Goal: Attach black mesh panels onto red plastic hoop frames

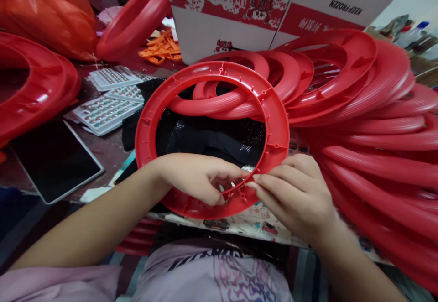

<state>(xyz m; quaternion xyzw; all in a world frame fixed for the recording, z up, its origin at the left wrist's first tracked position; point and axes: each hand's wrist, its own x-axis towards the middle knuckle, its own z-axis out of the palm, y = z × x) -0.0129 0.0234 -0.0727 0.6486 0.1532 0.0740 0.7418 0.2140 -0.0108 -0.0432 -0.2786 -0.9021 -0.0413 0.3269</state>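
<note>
A red plastic ring (278, 131) lies before me with its hollow, ribbed side up, several small pegs standing in its channel. My left hand (196, 176) reaches across the ring's opening, thumb on the lower inner rim and fingers curled round it. From the right, my right hand (296, 192) is closed in a pinch, fingertips touching the lower right part of the ring close to the left fingertips. Whatever sits in that pinch is too small or hidden to make out. Black cloth (208, 140) with shiny specks shows through the opening.
Many red rings (369, 151) are heaped at the right, more (44, 83) at the left. White trays of small round pieces (106, 110), a dark-screened tablet (58, 158) and orange plastic parts (160, 49) lie left. A printed carton (232, 14) stands behind, an orange bag (44, 14) back left.
</note>
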